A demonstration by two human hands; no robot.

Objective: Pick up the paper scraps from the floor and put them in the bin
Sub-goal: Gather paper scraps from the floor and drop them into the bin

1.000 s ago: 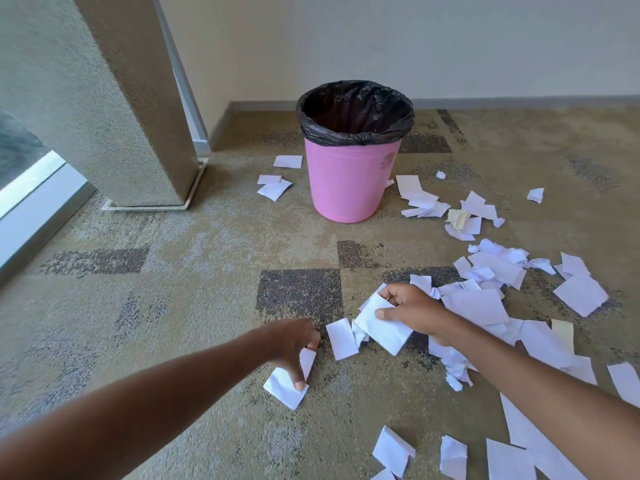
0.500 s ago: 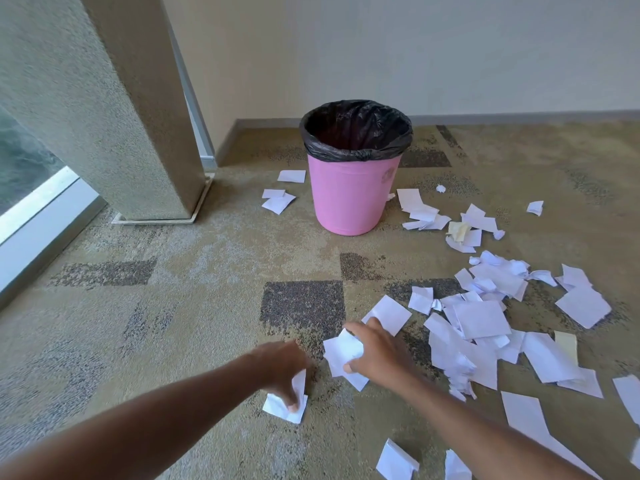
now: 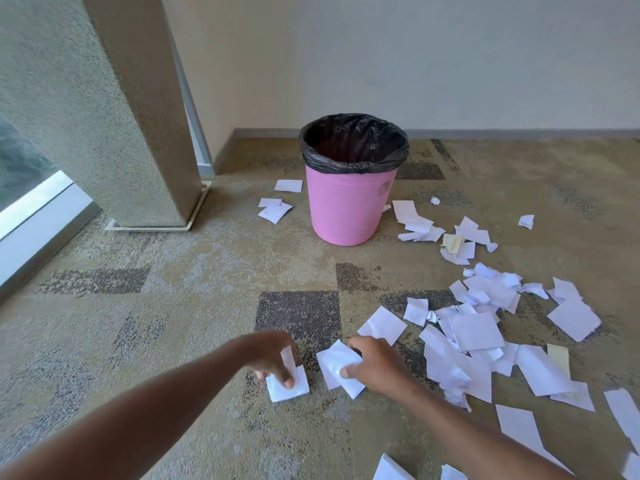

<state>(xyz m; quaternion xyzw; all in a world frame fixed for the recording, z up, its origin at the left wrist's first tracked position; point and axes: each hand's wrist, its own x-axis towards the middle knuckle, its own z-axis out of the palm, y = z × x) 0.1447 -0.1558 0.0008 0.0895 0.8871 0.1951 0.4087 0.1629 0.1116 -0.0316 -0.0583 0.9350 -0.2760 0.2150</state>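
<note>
left hand point(image 3: 272, 353) still pinches a scrap point(image 3: 298, 390); right hand point(image 3: 378, 365) grips scraps point(image 3: 330, 361) (drawn nearer).

A: Daylight's coming in from the window point(image 3: 24, 174) on the left, lighting the rm bright & even.
B: Shadows?
A: Only soft ones sitting under the bin point(image 3: 349, 209) & scraps point(image 3: 476, 330). Pillar point(image 3: 104, 116) is bowing w/ wide-angle warp; arms point(image 3: 138, 420) are looking slightly soft at the btm edge.

**Surroundings: fixed building fabric**

Rough-textured column point(image 3: 114, 116) stands at left on a pale base trim point(image 3: 152, 227). Glazing point(image 3: 20, 168) with a light sill point(image 3: 41, 216) runs along the far left. A plain cream wall point(image 3: 415, 57) stands behind, with grey skirting point(image 3: 519, 134) along its foot.
</note>
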